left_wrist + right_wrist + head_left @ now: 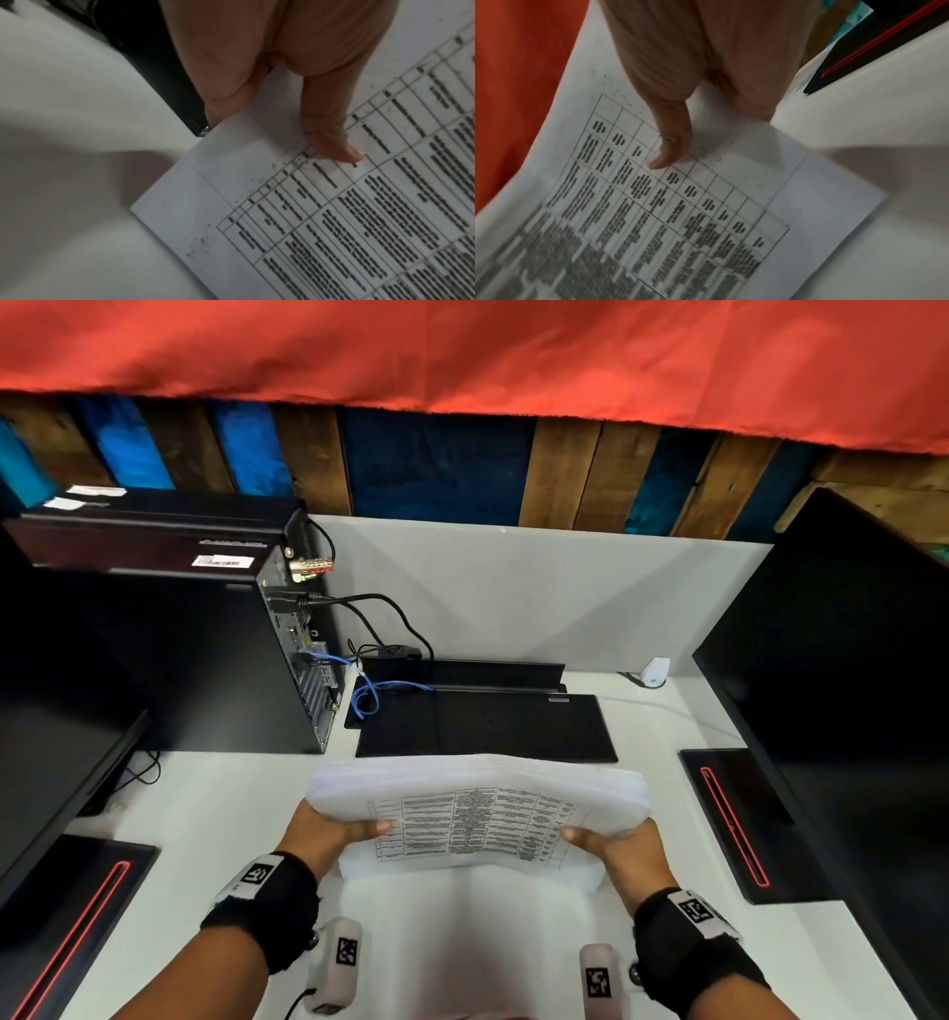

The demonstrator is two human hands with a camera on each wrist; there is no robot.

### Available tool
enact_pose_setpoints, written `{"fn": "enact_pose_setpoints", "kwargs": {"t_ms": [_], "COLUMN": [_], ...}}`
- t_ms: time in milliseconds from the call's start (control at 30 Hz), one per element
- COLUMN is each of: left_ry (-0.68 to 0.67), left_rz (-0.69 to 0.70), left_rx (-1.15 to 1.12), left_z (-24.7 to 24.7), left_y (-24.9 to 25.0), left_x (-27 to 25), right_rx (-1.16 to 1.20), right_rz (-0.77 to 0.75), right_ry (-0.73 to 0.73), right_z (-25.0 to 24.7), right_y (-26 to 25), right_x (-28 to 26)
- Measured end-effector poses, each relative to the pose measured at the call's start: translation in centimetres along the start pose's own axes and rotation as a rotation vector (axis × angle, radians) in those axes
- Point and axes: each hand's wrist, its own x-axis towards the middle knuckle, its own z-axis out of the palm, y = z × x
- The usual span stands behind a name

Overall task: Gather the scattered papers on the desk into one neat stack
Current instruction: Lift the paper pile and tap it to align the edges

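A thick stack of white papers (477, 814) with a printed table on the top sheet is held tilted above the white desk (205, 814), its far edge raised. My left hand (334, 829) grips the stack's left side, thumb pressed on the top sheet and fingers hidden underneath. My right hand (616, 845) grips the right side the same way. The left wrist view shows the thumb (334, 138) on the printed table of the top sheet (334, 223). The right wrist view shows the thumb (672, 142) pressing the printed sheet (680, 203).
A black computer tower (179, 634) with cables stands at the back left. A black flat device (488, 724) lies just beyond the stack. Dark monitors (847, 685) flank both sides, with red-lined black stands (734, 819). A white partition wall (513, 588) backs the desk.
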Motion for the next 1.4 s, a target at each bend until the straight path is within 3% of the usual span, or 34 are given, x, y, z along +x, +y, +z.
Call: {"fn": "enact_pose_setpoints", "kwargs": {"t_ms": [367, 1067, 1200, 1300, 1400], "left_ry": [-0.031, -0.017, 0.019, 0.058, 0.042], "left_rz": [0.075, -0.027, -0.01, 0.022, 0.091], "left_rx": [-0.006, 0.116, 0.13, 0.114, 0.169], "left_z": [-0.4, -0.4, 0.0, -0.1, 0.5], "left_y": [1.4, 1.1, 1.8, 3.4, 6.0], "left_x": [0.2, -0.1, -0.2, -0.4, -1.2], "right_rx": [0.115, -0.097, -0.108, -0.33, -0.9], "right_rz": [-0.012, 0.063, -0.023, -0.183, -0.42], "right_ry": [0.003, -0.107, -0.072, -0.073, -0.112], "right_z": [0.3, 0.0, -0.6, -1.2, 0.1], "right_y": [-1.4, -1.7, -4.1, -7.7, -10.0], "right_x": [0.0, 0.4, 1.2, 1.2, 0.0]}}
